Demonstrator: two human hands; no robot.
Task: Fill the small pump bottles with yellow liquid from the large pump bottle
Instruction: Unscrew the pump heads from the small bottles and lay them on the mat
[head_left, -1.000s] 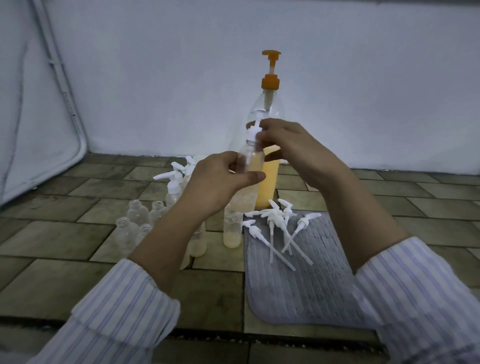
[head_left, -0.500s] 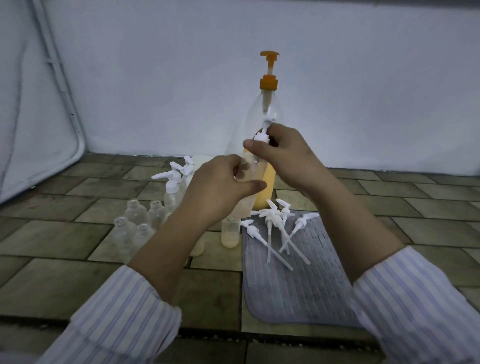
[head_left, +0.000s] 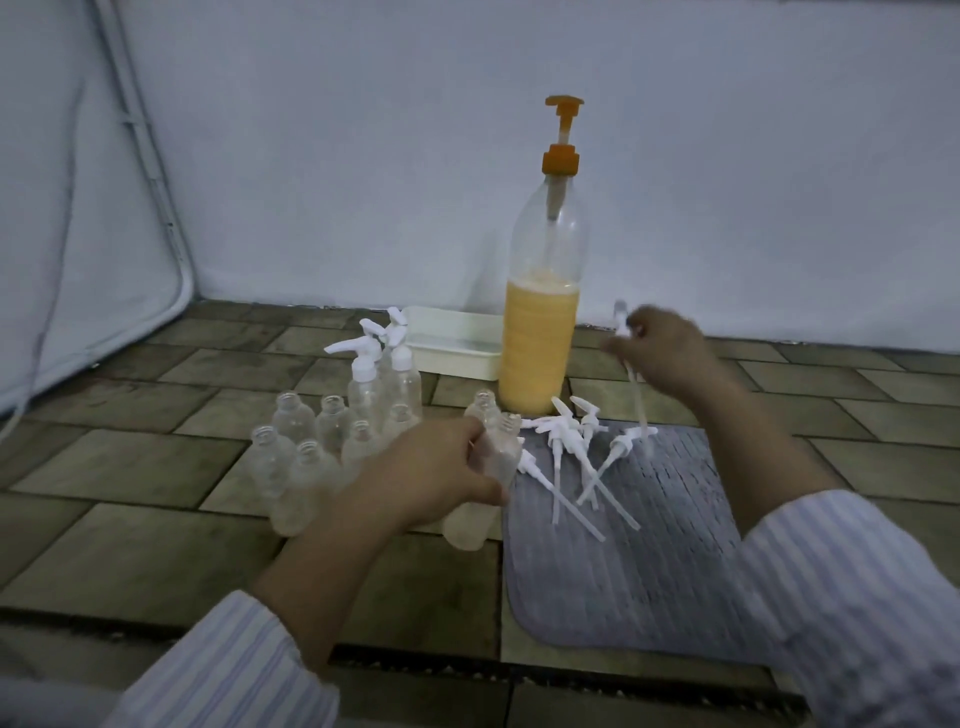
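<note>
My left hand (head_left: 431, 480) grips a small bottle (head_left: 480, 493), fingers curled round its upper body, thumb across the front. The bottle is open at the neck, tilted slightly, with its base down near the floor (head_left: 130, 545) at the left edge of the mat (head_left: 649, 571); a pale yellowish fill shows low in it.

My right hand (head_left: 662, 353) is raised to the right of the big bottle (head_left: 543, 291), pinching a white pump (head_left: 631, 364) by its head. The pump's tube hangs down toward the mat; it is blurred, so I cannot tell whether the tip touches anything.

The big bottle stands upright on the floor behind the mat, orange pump on top, yellow liquid about halfway up.

Loose pumps (head_left: 571, 447) lie in a crossed heap on the mat's far left corner. Left of my hand, empty bottles (head_left: 311, 447) stand clustered without caps; behind them, capped bottles (head_left: 384, 374) stand together. A white tray (head_left: 452, 338) sits by the wall, just left of the big bottle.
</note>
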